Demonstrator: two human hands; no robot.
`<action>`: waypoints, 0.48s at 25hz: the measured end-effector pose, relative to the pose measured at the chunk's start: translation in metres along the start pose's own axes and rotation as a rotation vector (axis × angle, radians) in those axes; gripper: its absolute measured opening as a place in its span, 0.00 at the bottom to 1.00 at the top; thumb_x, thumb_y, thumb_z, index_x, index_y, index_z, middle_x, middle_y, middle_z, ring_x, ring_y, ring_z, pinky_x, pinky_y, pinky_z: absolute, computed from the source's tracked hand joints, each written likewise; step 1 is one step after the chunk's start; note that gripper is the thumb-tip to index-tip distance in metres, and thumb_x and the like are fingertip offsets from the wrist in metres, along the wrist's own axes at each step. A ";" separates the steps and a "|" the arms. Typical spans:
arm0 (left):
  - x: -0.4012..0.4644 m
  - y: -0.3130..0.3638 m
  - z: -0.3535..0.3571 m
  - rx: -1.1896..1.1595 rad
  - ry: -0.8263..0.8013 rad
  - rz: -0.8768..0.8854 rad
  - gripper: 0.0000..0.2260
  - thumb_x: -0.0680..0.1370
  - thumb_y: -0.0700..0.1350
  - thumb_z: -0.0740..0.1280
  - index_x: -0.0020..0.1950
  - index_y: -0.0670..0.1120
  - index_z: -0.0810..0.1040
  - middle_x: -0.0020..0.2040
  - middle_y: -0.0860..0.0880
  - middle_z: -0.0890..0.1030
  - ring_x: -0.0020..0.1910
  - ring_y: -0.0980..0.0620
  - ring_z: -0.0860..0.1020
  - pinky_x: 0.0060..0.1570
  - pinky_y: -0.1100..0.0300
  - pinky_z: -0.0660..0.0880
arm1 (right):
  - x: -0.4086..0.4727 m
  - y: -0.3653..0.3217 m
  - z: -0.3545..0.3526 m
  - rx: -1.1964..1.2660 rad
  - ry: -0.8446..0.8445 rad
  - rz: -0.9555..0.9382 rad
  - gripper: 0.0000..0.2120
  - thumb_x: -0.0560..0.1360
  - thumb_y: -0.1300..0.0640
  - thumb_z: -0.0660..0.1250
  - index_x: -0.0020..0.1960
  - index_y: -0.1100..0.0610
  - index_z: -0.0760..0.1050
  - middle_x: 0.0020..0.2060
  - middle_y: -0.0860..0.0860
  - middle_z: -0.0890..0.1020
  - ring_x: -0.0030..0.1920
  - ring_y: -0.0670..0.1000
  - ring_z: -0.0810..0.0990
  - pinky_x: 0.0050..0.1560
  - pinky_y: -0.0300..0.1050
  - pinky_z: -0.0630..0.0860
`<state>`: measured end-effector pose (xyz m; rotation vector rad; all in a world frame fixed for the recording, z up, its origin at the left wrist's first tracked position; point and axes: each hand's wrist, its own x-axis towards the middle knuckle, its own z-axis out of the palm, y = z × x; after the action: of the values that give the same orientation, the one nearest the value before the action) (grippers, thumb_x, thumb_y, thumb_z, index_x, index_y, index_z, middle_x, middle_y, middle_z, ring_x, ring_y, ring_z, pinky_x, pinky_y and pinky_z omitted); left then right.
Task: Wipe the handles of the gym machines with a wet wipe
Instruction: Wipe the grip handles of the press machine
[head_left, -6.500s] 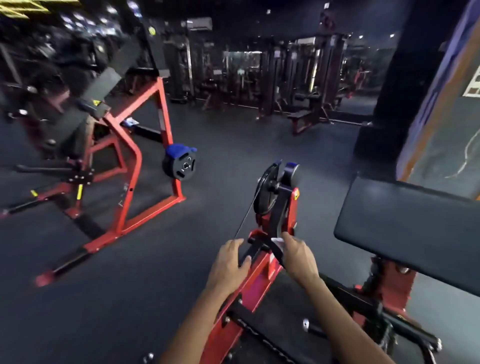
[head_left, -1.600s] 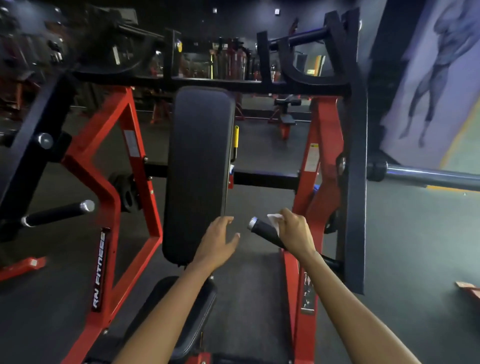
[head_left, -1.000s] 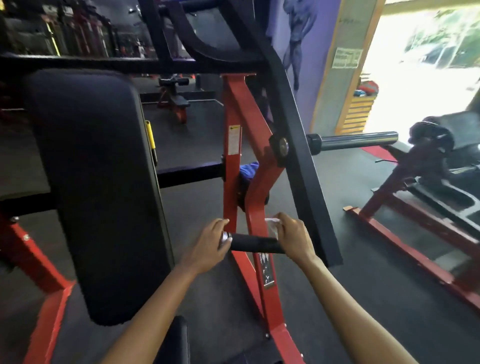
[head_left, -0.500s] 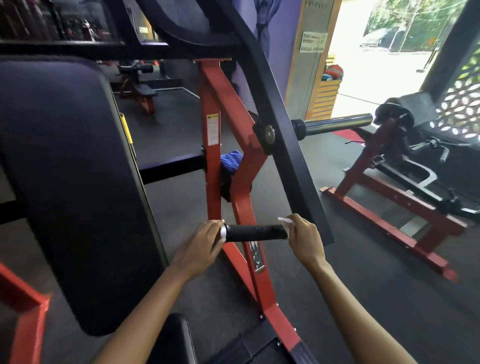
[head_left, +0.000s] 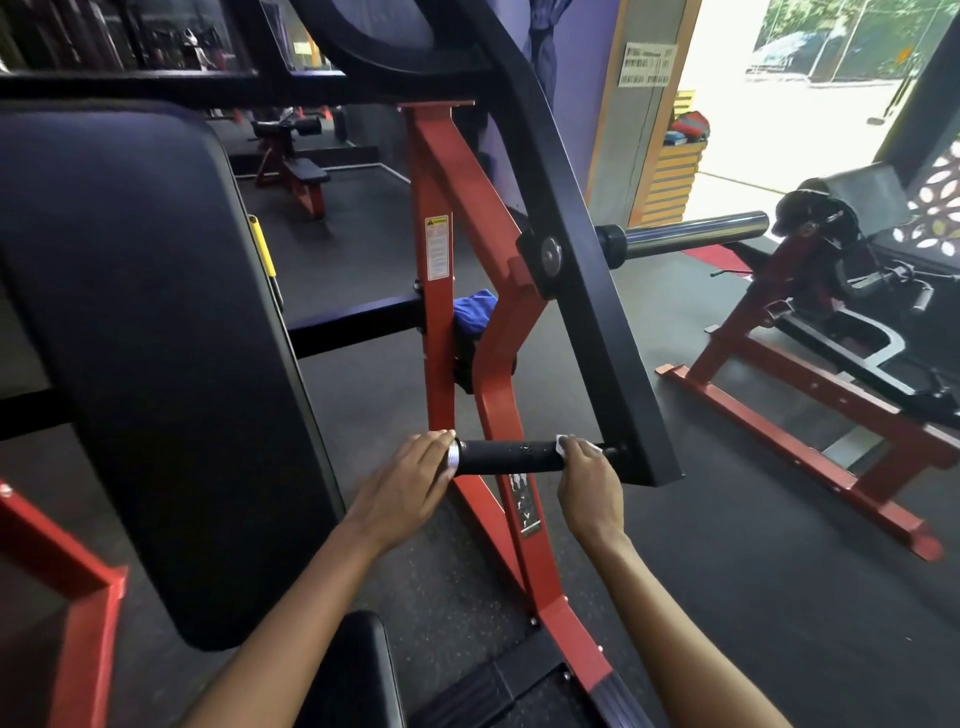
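A dim gym with a dark rubber floor (head_left: 727, 571) is seen, with daylight coming through an opening at the far right. Nearest the camera, a black seat pad (head_left: 358, 675) is partly shown, and a large black back pad (head_left: 150, 338) fills the left side.

Just beyond, the black handle (head_left: 506, 457) of the red machine frame (head_left: 441, 322) is met by both hands. Its capped free end is covered by the left hand (head_left: 410, 480), whose fingers lie fairly straight against it. The end where the handle joins the black lever arm (head_left: 587, 291) is gripped by the right hand (head_left: 589, 480), with the white wipe (head_left: 563, 442) pinched against the grip beneath the fingers. The stretch of handle between the two hands is left bare.

Wiping of this handle is judged to be under way. Whether it has been fully covered cannot be told, and other machines appear yet to be done.

Farther off, a chrome bar (head_left: 691, 238) and a second red bench machine (head_left: 831, 364) are seen at the right.
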<state>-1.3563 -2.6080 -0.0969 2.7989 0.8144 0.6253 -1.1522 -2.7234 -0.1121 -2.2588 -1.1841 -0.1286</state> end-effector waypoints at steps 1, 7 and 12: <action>0.000 -0.001 0.001 0.010 0.004 0.002 0.22 0.81 0.51 0.56 0.74 0.44 0.64 0.68 0.46 0.71 0.67 0.51 0.70 0.65 0.55 0.72 | -0.004 -0.004 0.005 0.019 0.012 0.020 0.19 0.72 0.71 0.64 0.62 0.62 0.74 0.59 0.55 0.79 0.60 0.55 0.77 0.54 0.50 0.77; -0.002 -0.001 0.003 0.028 0.023 0.014 0.21 0.82 0.48 0.59 0.74 0.43 0.64 0.69 0.45 0.72 0.68 0.48 0.70 0.63 0.56 0.70 | -0.023 -0.034 0.025 0.086 0.041 -0.032 0.24 0.72 0.72 0.65 0.67 0.61 0.71 0.67 0.54 0.73 0.66 0.54 0.73 0.59 0.51 0.75; -0.002 -0.003 0.002 0.109 0.050 0.054 0.21 0.80 0.49 0.59 0.71 0.41 0.68 0.66 0.43 0.75 0.66 0.46 0.74 0.63 0.52 0.72 | -0.030 -0.057 0.033 0.145 0.067 -0.193 0.24 0.68 0.72 0.70 0.63 0.62 0.74 0.63 0.57 0.77 0.62 0.55 0.77 0.55 0.50 0.78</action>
<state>-1.3588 -2.6063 -0.0999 2.9235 0.8087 0.6820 -1.2208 -2.7026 -0.1242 -1.9982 -1.3300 -0.1855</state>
